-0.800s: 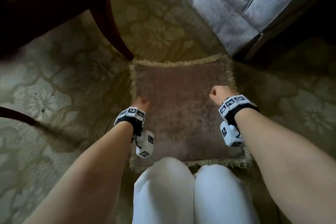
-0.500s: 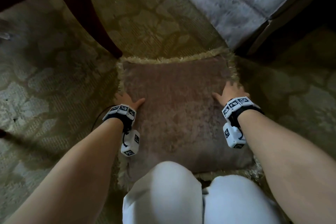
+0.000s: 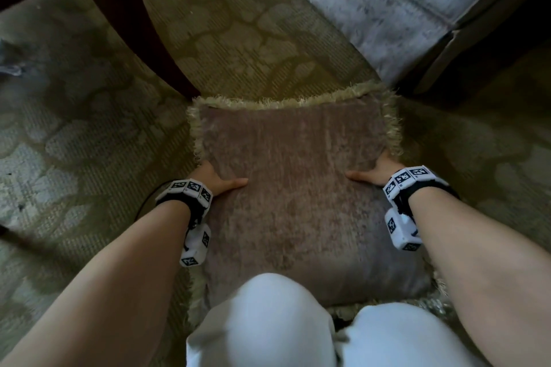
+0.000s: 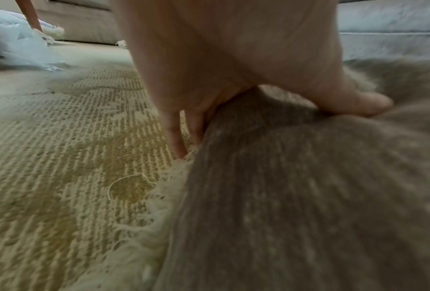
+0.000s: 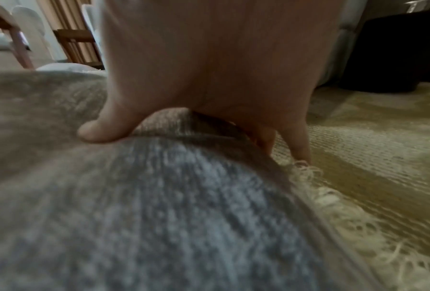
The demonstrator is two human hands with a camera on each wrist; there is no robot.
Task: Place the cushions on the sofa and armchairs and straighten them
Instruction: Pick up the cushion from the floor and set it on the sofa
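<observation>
Open carpet [image 3: 89,158] at frame left and right of the cushion [image 3: 298,202]; dark wooden leg [image 3: 143,36] blocks its upper-left corner, grey sofa base [image 3: 372,15] crowds upper right, knees [image 3: 268,322] close the bottom edge.

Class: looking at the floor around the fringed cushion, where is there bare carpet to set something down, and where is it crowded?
Bare carpet lies left of the cushion, and more between the dark table leg and grey sofa. Crowded: the cushion's far-right corner by the sofa base, and its near edge at the knees.
</observation>
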